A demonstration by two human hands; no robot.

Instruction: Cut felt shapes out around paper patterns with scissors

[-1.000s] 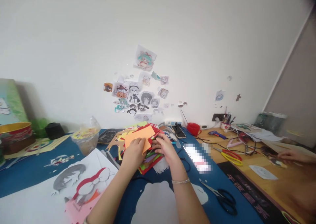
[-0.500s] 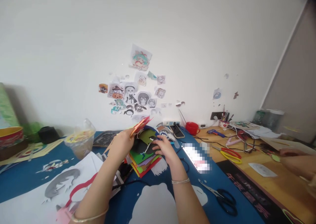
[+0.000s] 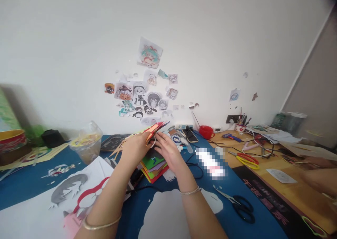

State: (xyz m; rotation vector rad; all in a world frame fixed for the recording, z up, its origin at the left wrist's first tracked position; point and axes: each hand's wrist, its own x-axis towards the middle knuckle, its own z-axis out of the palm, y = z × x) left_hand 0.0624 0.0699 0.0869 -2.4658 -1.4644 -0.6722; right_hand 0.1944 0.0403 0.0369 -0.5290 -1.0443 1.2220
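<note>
My left hand (image 3: 136, 148) grips a bundle of coloured paper sheets (image 3: 154, 128) and holds it lifted and tilted on edge above the table. My right hand (image 3: 167, 150) is closed with its fingers under the lifted bundle, touching the sheets. Below both hands lies a flat stack of coloured paper (image 3: 153, 165), with green, yellow and red sheets showing, on the blue table cover (image 3: 34, 182).
Black scissors (image 3: 240, 207) lie at the right front, yellow-and-red scissors (image 3: 246, 159) farther right. A plastic cup (image 3: 88, 146) stands at the left, white cut-out sheets (image 3: 73, 193) in front, phones (image 3: 190, 135) and a red cup (image 3: 206, 130) behind. Another person's arm (image 3: 318, 181) rests at the right.
My left hand has lifted the top sheets from flat on the stack to tilted on edge. My right hand has moved in under them. The view has shifted slightly.
</note>
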